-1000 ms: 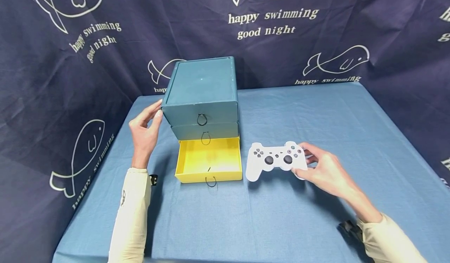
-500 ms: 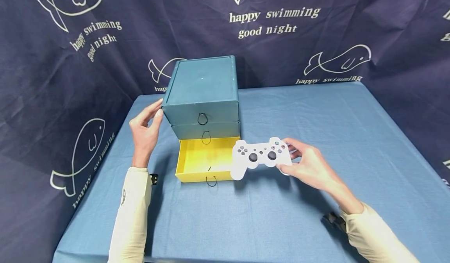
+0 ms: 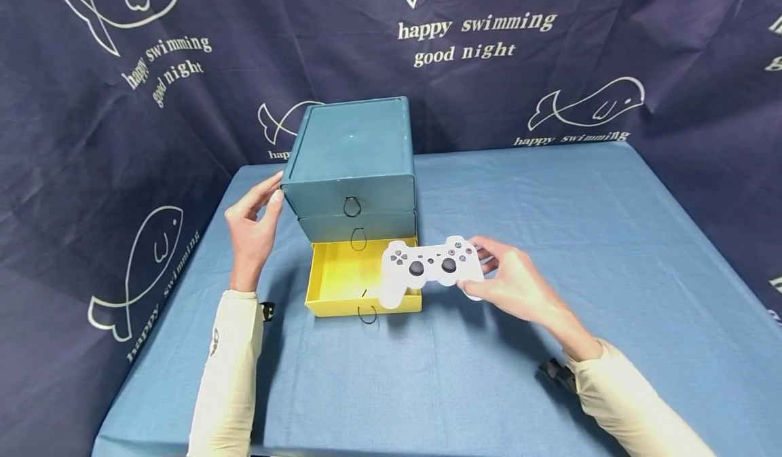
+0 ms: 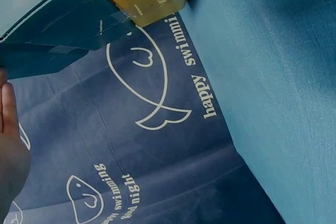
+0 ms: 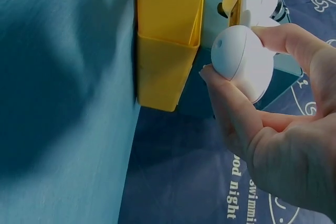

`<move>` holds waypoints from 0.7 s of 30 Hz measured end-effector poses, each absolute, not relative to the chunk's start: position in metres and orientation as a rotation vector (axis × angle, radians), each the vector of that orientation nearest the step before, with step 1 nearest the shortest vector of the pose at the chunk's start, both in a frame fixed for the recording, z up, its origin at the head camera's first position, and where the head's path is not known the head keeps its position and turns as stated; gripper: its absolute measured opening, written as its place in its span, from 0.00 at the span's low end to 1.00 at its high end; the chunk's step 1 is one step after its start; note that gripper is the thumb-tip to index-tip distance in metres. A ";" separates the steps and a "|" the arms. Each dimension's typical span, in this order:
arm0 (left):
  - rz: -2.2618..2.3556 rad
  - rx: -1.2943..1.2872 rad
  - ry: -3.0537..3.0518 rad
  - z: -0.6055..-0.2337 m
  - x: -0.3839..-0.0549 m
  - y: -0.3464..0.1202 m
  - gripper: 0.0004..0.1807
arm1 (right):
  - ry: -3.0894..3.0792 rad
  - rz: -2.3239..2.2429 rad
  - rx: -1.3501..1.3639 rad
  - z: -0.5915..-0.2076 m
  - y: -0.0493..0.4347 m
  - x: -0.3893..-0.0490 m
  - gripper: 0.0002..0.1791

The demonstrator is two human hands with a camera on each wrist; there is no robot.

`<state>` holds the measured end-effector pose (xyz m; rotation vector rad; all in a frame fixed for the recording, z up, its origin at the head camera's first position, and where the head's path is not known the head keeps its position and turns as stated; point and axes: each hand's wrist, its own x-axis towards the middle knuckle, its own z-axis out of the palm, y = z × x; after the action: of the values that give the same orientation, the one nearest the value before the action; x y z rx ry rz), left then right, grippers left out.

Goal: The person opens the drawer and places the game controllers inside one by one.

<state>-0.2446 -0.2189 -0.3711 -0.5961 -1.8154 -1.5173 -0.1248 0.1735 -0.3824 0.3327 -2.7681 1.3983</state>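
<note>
My right hand (image 3: 516, 282) pinches the right grip of a white game controller (image 3: 432, 260) between thumb and fingers. The controller hangs face up, its left half over the right side of a pulled-out yellow drawer (image 3: 342, 267). In the right wrist view, the controller's rounded grip (image 5: 239, 59) sits between thumb and fingertips. My left hand (image 3: 252, 226) touches the left front edge of the teal drawer cabinet (image 3: 351, 144), thumb and fingers not wrapped round it. Only part of the left hand (image 4: 9, 145) shows in the left wrist view.
Above the yellow drawer are two teal drawer fronts with thin black loop pulls (image 3: 351, 207). A small dark mark (image 3: 364, 293) shows inside the yellow drawer. Blue cloth (image 3: 550, 206) covers the table, and a navy printed curtain (image 3: 476, 104) hangs behind and beside it.
My right hand has carried the controller leftward, from beside the yellow drawer to partly over it. The left hand, cabinet and drawer have stayed in place.
</note>
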 end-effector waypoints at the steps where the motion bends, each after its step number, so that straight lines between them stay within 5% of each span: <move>1: -1.519 -0.597 -1.811 -0.371 -0.245 -0.219 0.16 | -2.772 1.396 0.334 -0.382 0.172 -0.126 0.32; 21: -1.520 -0.599 -1.807 -0.372 -0.245 -0.219 0.16 | -2.829 1.450 0.325 -0.381 0.155 -0.141 0.33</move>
<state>-0.2453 -0.2188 -0.3719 -0.5988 -1.8075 -1.5197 -0.1407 0.1554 -0.3806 0.3246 -2.8285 1.4495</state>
